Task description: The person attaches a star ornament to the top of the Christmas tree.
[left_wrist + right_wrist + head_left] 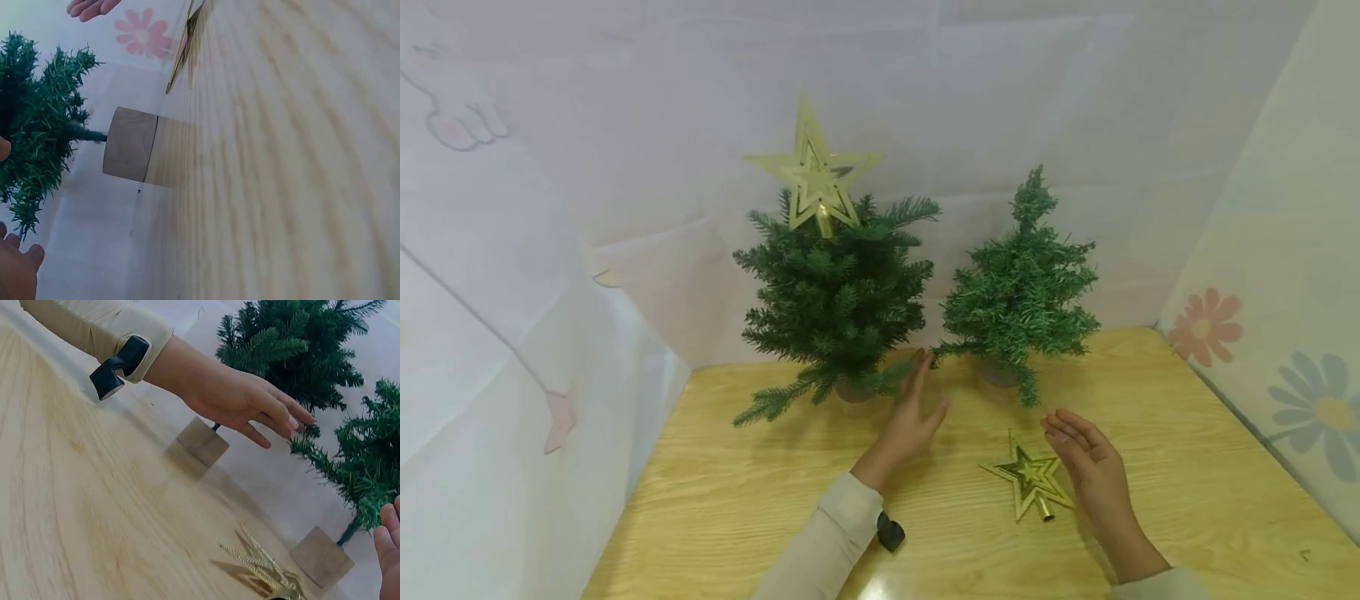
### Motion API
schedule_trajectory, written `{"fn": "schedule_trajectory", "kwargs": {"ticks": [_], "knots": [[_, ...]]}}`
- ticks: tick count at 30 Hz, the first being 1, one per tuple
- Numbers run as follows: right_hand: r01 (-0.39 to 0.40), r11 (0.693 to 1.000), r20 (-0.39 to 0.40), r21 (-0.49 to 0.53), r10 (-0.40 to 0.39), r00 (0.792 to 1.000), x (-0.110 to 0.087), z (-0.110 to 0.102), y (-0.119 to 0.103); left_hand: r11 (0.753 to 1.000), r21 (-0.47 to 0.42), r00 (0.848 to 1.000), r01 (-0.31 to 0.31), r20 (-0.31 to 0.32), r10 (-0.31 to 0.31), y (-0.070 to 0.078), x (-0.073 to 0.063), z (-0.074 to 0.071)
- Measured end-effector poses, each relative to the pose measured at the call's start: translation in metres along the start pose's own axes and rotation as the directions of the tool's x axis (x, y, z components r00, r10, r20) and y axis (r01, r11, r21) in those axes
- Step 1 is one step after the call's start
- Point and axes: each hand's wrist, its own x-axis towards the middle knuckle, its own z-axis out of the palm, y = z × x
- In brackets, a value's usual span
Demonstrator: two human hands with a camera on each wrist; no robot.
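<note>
My left hand reaches between two small artificial Christmas trees, fingers extended, fingertips right at a low branch tip of the smaller tree. In the right wrist view that hand has its fingers spread a little and holds nothing. The fuller, darker tree stands on the left with a gold star topper at its top. A second gold star topper lies on the table in front of the smaller tree. Just right of that star hovers my right hand, fingers loosely bent, palm facing left, gripping nothing.
Both trees stand on wooden block bases, the smaller one's base showing in the left wrist view. They stand near the back edge of the wood-grain table, before a pale cloth backdrop. A black wrist device sits at my left cuff.
</note>
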Motion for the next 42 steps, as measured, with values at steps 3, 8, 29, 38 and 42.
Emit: {"fn": "schedule_trajectory", "kwargs": {"ticks": [3,8,29,38,42], "knots": [[0.01,0.999,-0.007,-0.039,-0.01,1.0,0.0,-0.002,0.004,0.997,-0.051,0.998,0.054,-0.009,-0.054,-0.005,0.005,0.0],[0.019,0.996,-0.015,-0.087,-0.021,1.0,0.002,-0.006,0.009,0.974,-0.115,0.981,0.193,0.02,-0.192,-0.013,0.011,-0.003],[-0.087,0.891,0.038,-0.446,0.116,0.993,-0.003,-0.017,0.03,0.945,-0.323,0.999,0.044,-0.014,-0.051,-0.018,0.024,-0.001],[-0.006,0.768,0.087,-0.641,0.08,0.993,-0.004,-0.024,0.037,0.895,-0.431,0.987,0.115,-0.051,-0.151,-0.032,0.029,0.01],[0.008,0.718,0.074,-0.696,0.062,0.995,-0.001,-0.031,0.039,0.877,-0.45,0.974,0.168,-0.063,-0.219,-0.044,0.032,0.017]]}}
